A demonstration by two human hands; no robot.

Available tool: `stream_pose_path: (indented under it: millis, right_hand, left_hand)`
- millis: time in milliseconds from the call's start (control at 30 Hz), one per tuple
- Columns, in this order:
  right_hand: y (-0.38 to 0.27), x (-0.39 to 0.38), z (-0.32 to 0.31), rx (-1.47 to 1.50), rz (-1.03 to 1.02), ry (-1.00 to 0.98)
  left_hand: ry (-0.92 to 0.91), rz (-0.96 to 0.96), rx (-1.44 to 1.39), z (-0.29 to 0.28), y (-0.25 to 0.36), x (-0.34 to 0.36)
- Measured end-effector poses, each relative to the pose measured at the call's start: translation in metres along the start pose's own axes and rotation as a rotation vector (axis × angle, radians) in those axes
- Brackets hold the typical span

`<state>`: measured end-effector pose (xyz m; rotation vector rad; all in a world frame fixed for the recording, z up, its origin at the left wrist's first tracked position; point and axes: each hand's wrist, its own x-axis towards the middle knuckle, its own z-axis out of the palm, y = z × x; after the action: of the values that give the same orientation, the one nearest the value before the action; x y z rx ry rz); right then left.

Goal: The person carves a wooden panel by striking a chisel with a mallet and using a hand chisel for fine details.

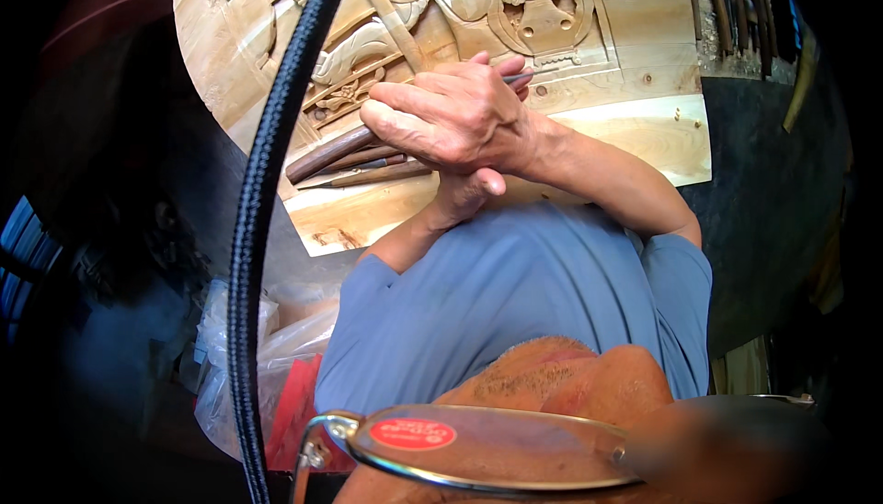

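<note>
A pale carved wooden panel [644, 127] lies in front of me, with raised relief figures and borders along its far side. My right hand [451, 108] is closed, its back uppermost, and crosses over my left hand [464, 196]. Most of the left hand is hidden underneath; its thumb and a few fingertips show. From between those fingertips the thin grey metal shaft of a carving chisel [521, 77] points right over the panel. Both hands seem closed about this chisel, whose handle is covered. Beside them, several wooden-handled tools [333, 154] rest on the panel.
More long carving tools [736, 7] lie among wood chips at the far right. A dark cord [253, 228] hangs across the left of the view. Clear plastic sheeting [294, 338] and something red [294, 403] are at the lower left. Glasses [497, 486] cross the lower edge.
</note>
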<state>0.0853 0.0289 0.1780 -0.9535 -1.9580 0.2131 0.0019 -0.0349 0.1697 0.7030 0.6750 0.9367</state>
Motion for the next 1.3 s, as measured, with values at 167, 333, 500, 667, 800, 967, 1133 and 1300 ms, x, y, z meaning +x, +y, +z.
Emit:
stream_pose_path:
  millis: [167, 333, 500, 667, 800, 967, 1133, 1300]
  right_hand:
    - [0.003, 0.0, 0.001, 0.095, -0.01, -0.039]
    - [0.0, 0.002, -0.001, 0.199, 0.017, -0.044]
    - [-0.001, -0.001, -0.007, 0.225, 0.046, -0.105]
    - [0.0, -0.002, -0.01, 0.255, 0.069, -0.118]
    - [0.0, -0.004, -0.011, 0.243, 0.055, -0.146]
    - [-0.005, -0.004, -0.012, 0.221, -0.061, -0.139]
    - [-0.008, -0.008, -0.001, 0.069, -0.09, -0.006]
    - [-0.006, -0.001, -0.008, 0.196, -0.003, -0.067]
  left_hand:
    - [-0.007, -0.096, -0.034, -0.008, -0.002, 0.002]
    - [-0.025, -0.182, -0.082, -0.012, 0.001, -0.008]
    - [-0.028, -0.217, -0.104, -0.01, -0.004, -0.014]
    - [-0.012, -0.237, -0.108, -0.014, -0.007, -0.016]
    - [-0.011, -0.247, -0.109, -0.016, -0.008, -0.016]
    - [-0.013, -0.259, -0.119, -0.013, -0.011, -0.018]
    - [-0.021, -0.278, -0.125, -0.012, -0.013, -0.019]
    - [-0.006, -0.283, -0.132, -0.014, -0.018, -0.02]
